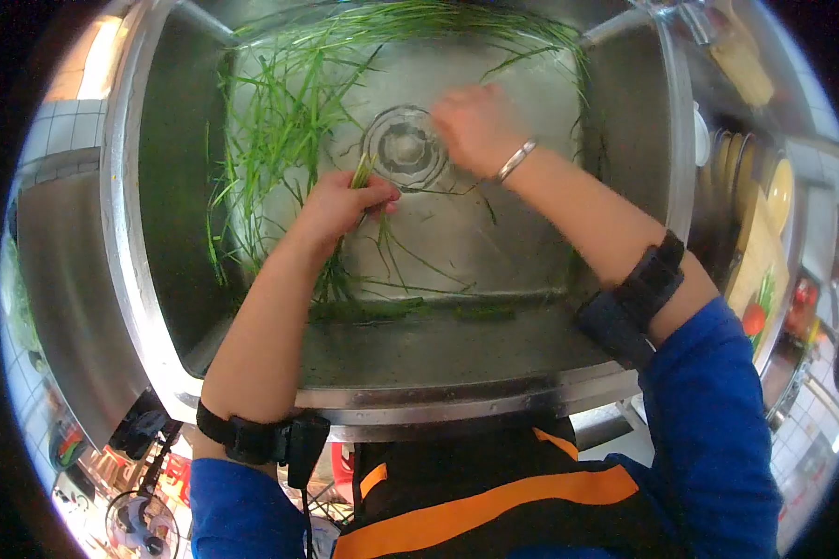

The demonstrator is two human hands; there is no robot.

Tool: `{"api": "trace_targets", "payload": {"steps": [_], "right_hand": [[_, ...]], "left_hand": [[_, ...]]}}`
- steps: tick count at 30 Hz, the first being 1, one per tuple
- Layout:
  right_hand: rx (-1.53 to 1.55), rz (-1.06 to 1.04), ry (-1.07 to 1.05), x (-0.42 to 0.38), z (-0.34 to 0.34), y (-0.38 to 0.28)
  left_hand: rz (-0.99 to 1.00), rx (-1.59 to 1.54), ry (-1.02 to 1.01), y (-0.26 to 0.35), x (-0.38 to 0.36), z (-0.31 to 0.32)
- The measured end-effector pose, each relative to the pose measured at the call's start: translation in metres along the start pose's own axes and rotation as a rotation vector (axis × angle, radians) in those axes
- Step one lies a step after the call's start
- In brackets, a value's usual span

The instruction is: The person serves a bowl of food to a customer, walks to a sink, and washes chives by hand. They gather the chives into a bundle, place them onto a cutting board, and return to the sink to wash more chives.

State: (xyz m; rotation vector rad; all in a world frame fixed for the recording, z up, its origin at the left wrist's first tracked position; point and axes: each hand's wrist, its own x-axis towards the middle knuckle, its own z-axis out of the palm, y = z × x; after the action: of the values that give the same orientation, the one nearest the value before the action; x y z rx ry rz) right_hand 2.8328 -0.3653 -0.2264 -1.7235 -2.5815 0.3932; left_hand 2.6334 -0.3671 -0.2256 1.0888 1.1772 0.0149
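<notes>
Long green stalks (289,121) lie in water in a steel sink (419,349), mostly along its left side and far edge. My left hand (345,203) is closed around a small bunch of these stalks, with pale ends poking up above the fingers and leaves trailing below. To the right of the round drain (404,147), my right hand (480,126) hangs over the basin, blurred by motion, with a silver bracelet at the wrist. Its fingers look curled, but whether anything is between them is hidden by the blur.
The sink's raised metal rim (126,214) surrounds the basin. On the right are a wooden board (760,247) with a red item and greens, and a yellow-handled utensil. A flat steel surface (70,279) stands at the left. A fan is at the lower left.
</notes>
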Motion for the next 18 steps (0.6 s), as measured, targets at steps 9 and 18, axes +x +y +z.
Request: {"api": "trace_targets", "payload": {"steps": [9,18], "right_hand": [[0.001,-0.113,0.178,-0.030,0.003,-0.013],[0.147,0.176,-0.246,-0.017,0.020,-0.061]], "left_hand": [[-0.072,-0.062,-0.042,-0.011,0.002,-0.003],[-0.005,-0.154,0.160,-0.009,-0.001,0.014]]}}
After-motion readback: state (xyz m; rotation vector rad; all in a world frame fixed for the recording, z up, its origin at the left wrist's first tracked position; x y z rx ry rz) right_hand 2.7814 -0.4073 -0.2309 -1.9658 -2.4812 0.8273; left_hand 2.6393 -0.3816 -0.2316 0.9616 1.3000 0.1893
